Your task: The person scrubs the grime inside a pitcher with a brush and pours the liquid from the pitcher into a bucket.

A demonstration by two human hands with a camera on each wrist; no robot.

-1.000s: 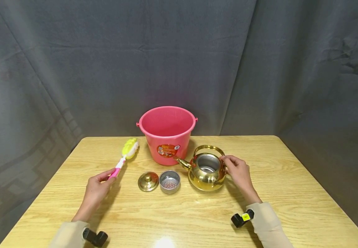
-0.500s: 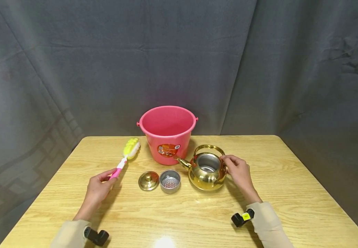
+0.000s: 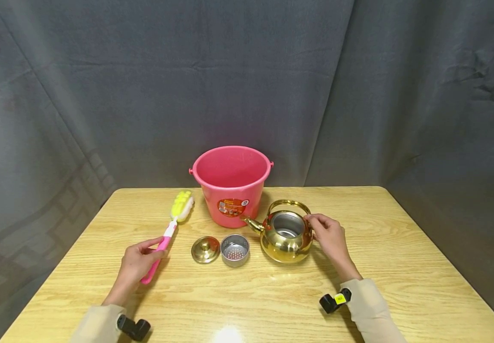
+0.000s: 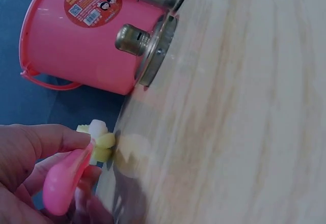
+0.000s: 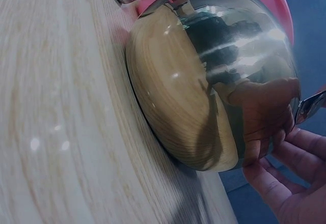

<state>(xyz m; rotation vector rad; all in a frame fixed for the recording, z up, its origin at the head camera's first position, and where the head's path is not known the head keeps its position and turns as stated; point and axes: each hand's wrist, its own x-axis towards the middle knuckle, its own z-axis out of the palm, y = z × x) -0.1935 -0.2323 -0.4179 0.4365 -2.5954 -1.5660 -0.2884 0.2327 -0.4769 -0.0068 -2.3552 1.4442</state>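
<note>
My left hand [image 3: 137, 262] pinches the pink handle of a sponge brush [image 3: 181, 205] between thumb and fingers. The brush slants away from me, its yellow and white head pointing to the back; in the left wrist view the rounded handle end [image 4: 61, 188] faces the camera. At the right, a shiny gold teapot [image 3: 285, 245] stands upright without its lid, spout toward the left. My right hand [image 3: 328, 238] holds the right foot of the teapot's hoop handle, fingers against the body. Left of the teapot are a metal strainer cup [image 3: 235, 261] and a gold lid [image 3: 205, 256].
A pink bucket [image 3: 212, 202] with a round red sticker stands at the back middle of the wooden table [image 3: 238, 305], behind the lid and strainer. A dark grey curtain [image 3: 230, 71] hangs behind and along the sides.
The sponge brush now lies differently in my left hand: the grip is higher on its handle and the lower end shows below the palm. My right hand and the teapot have stayed put.
</note>
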